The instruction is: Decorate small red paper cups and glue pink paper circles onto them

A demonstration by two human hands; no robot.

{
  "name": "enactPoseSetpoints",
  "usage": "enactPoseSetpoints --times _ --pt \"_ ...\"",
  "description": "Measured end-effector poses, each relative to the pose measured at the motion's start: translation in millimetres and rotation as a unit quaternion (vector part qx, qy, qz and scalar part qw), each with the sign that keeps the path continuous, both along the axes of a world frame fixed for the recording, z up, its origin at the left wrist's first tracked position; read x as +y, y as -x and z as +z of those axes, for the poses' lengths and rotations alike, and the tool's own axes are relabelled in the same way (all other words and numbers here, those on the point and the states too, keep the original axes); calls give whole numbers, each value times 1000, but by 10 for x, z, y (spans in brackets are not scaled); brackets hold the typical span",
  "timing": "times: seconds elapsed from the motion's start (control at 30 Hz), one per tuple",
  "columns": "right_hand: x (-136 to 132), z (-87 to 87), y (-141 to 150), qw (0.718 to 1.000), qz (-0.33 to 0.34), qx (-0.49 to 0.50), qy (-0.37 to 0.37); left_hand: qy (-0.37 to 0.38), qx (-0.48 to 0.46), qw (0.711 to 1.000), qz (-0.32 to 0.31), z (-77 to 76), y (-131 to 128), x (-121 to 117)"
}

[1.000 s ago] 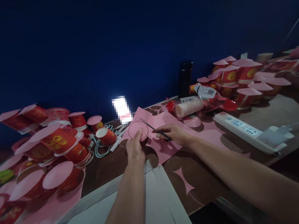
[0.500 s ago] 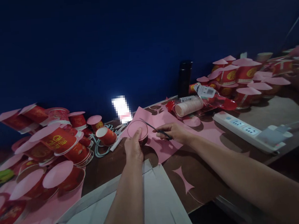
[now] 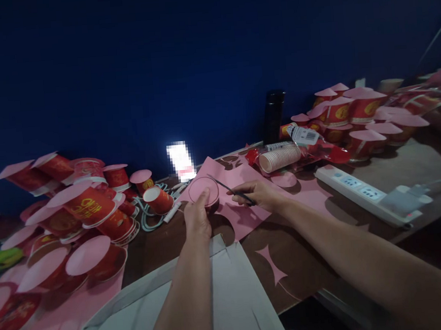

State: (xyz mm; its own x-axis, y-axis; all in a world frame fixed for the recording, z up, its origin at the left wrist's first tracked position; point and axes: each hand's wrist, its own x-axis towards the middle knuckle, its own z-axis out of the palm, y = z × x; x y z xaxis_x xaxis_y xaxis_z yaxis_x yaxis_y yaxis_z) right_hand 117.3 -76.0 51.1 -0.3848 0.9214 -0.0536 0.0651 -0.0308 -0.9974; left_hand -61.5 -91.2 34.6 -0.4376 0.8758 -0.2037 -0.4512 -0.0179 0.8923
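Note:
My left hand (image 3: 197, 215) is closed at the near edge of a pink paper circle (image 3: 197, 189) with a dark outline. Its thumb presses on top, while the other fingers are mostly hidden below. Just to the right, my right hand (image 3: 255, 193) grips what look like slim dark scissors (image 3: 226, 187), their tip close to the circle's upper right edge. Whether the blades are apart is too small to tell. Beneath both hands, a larger pink paper sheet (image 3: 248, 224) covers part of the brown table (image 3: 247, 264).
Red paper cups (image 3: 94, 208) topped with pink discs crowd the left; more cups (image 3: 338, 112) stand back right. Bagged cups (image 3: 281, 157), a black flask (image 3: 274, 117) and a power strip (image 3: 352, 190) lie right. A white box (image 3: 136, 314) and pink scrap (image 3: 272, 267) are nearer.
The camera view has shifted slightly, moving the cups at left a little rightward. Both hands keep nearly the same positions and grips.

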Motion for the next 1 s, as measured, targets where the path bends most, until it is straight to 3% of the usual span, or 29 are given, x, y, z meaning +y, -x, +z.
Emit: enactPoseSetpoints --times 0.83,1.0 --pt "-5 39 -18 1000 9 -7 -8 -45 -1 999 11 95 16 -31" --pt "-7 50 -27 1000 16 -13 4 -58 23 998 10 40 56 -5"
